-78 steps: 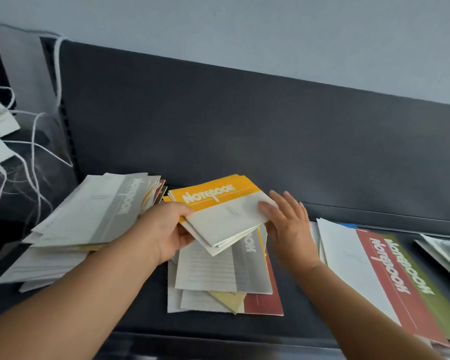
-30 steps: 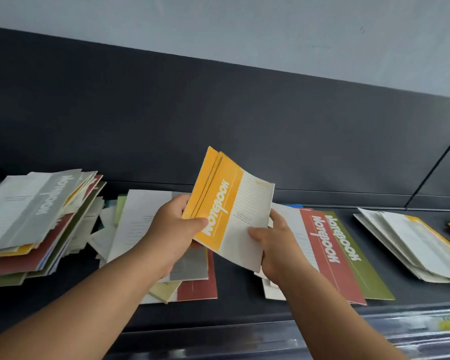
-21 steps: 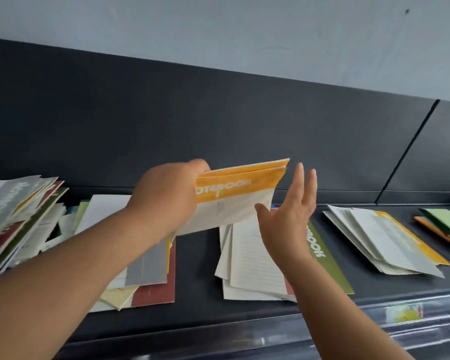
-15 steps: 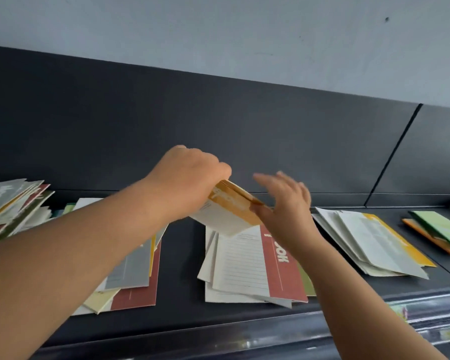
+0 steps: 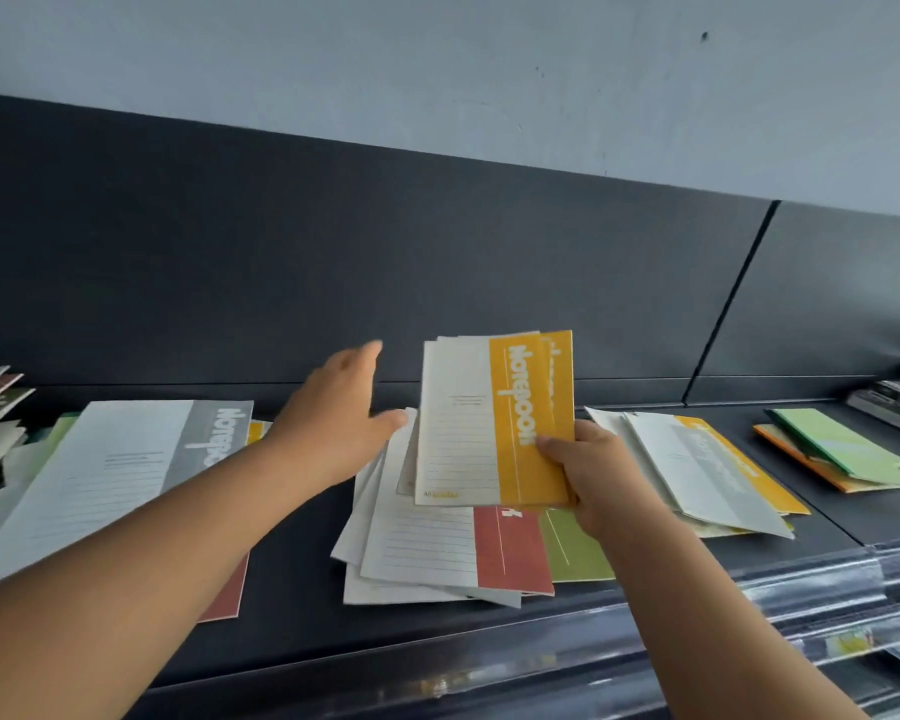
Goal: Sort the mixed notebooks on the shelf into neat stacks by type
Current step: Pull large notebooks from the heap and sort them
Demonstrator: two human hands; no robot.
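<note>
Yellow notebooks [image 5: 494,423], at least two fanned together, are held up just right of ctr frame, clear of the shelf [image 5: 292,589], covers facing the camera, prob so the type can be read before filing. R hand [image 5: 593,475] grips them at the lower right corner, thumb on the front cover, fingers curled behind. L hand [image 5: 333,423] sits just left of them w/ fingers straight and spread, holding nothing; can't tell if its thumb touches the loose pages below. Under the held set lies a messy mixed pile w/ a red notebook [image 5: 510,553] on top and a green cover [image 5: 572,548] poking out at its right, so that spot isn't sorted yet. Grey notebook [image 5: 214,439] tops another pile at left of frame. The right pile [image 5: 697,470] shows a yellow edge, so it looks the likely home for these; further right a green notebook [image 5: 842,449] lies on an orange one
</note>
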